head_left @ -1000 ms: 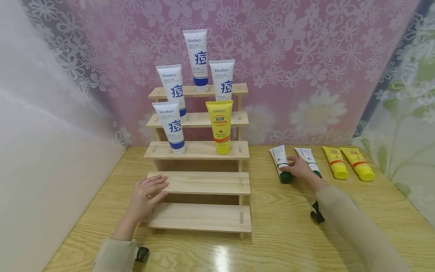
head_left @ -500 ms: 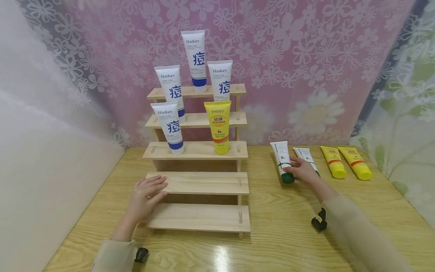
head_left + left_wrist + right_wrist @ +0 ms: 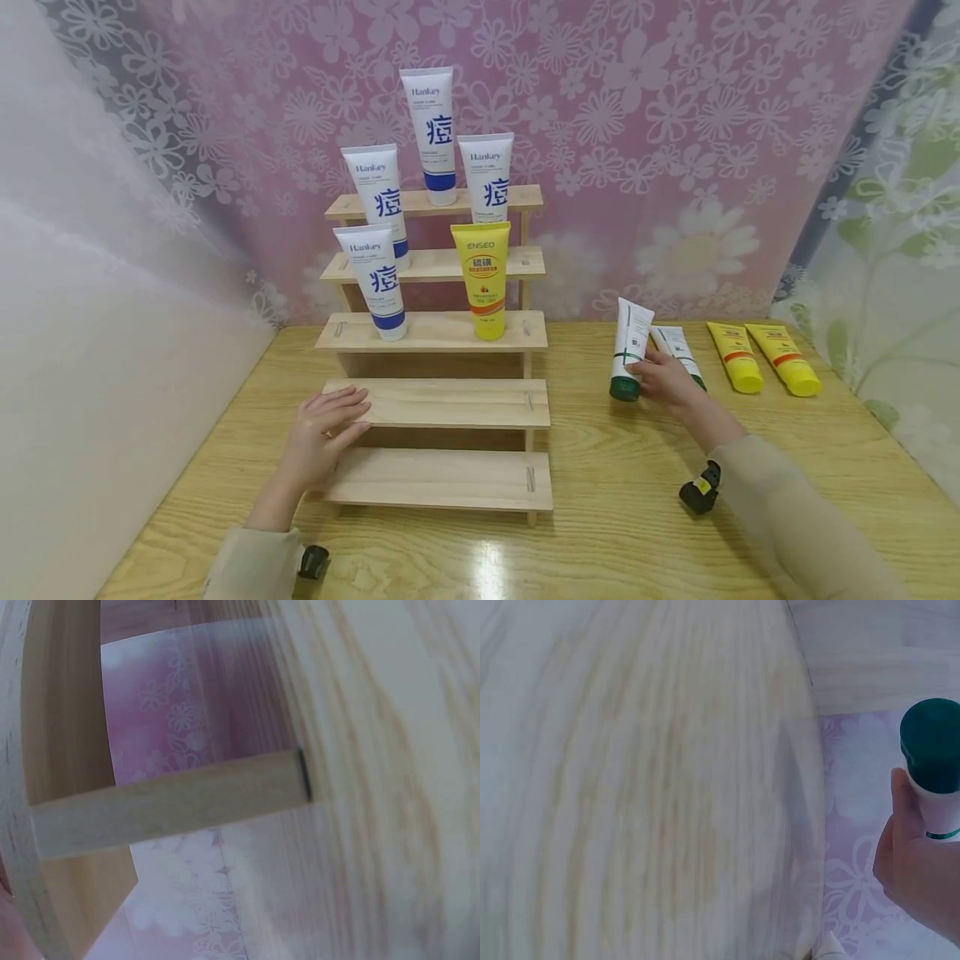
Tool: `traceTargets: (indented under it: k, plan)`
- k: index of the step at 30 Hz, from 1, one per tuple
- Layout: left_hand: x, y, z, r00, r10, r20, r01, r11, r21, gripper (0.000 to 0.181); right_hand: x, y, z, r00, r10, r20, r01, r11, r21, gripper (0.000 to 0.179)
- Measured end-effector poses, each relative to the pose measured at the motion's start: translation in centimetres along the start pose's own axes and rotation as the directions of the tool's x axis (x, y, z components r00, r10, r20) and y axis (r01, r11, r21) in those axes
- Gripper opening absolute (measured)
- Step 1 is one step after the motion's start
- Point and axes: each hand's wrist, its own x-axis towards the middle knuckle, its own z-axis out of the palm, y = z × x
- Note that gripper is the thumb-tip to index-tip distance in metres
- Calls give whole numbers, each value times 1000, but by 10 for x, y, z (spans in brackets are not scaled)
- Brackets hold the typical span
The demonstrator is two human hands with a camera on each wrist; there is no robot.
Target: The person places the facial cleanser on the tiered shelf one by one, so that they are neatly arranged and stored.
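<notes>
My right hand (image 3: pixel 670 381) grips a white tube with a green cap (image 3: pixel 631 350) near its capped end, tilted with the crimped end up. In the right wrist view the green cap (image 3: pixel 932 742) shows beside my fingers. A second white tube (image 3: pixel 678 354) lies just behind that hand, partly covered by it. My left hand (image 3: pixel 322 433) rests with extended fingers on the left end of a step of the wooden display stand (image 3: pixel 435 482). In the left wrist view only the stand's wooden boards (image 3: pixel 172 802) appear, without the hand.
Upright on the stand's upper steps are several white Hankey tubes (image 3: pixel 426 137) and a yellow ENSEO tube (image 3: pixel 481 279). Two yellow tubes (image 3: pixel 736 357) lie at the right of the wooden table (image 3: pixel 600 517). A flowered backdrop (image 3: pixel 637 167) stands behind, a white wall (image 3: pixel 112 317) at left.
My right hand has lifted the white tube off the table, moving it slightly right and tipping its crimped end up and rightward. My left hand has stayed in place on the stand.
</notes>
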Motion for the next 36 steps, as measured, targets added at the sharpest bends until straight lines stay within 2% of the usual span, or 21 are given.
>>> traceTargets:
  k: [6, 12, 18, 25, 30, 36]
  plan:
    - [-1, 0, -1, 1000, 2, 1, -2, 1000, 6, 27, -1, -1, 6, 999, -24, 48, 20, 995, 96, 63]
    - [0, 0, 0, 1000, 1, 2, -1, 1000, 6, 27, 0, -1, 9, 999, -40, 28, 37, 995, 96, 68]
    - [0, 1, 0, 1000, 2, -5, -2, 1000, 3, 27, -5, -2, 13, 995, -96, 13, 96, 994, -46, 74]
    - [0, 1, 0, 1000, 4, -5, -4, 1000, 1, 29, -20, -3, 33, 980, -198, -20, 187, 952, -242, 76]
    - [0, 2, 0, 1000, 2, -3, -2, 1000, -1, 29, -35, -5, 51, 961, -276, -25, 255, 917, -306, 70]
    - [0, 2, 0, 1000, -1, -7, 1, 1000, -1, 28, -52, -12, 73, 945, -326, -26, 300, 896, -328, 73]
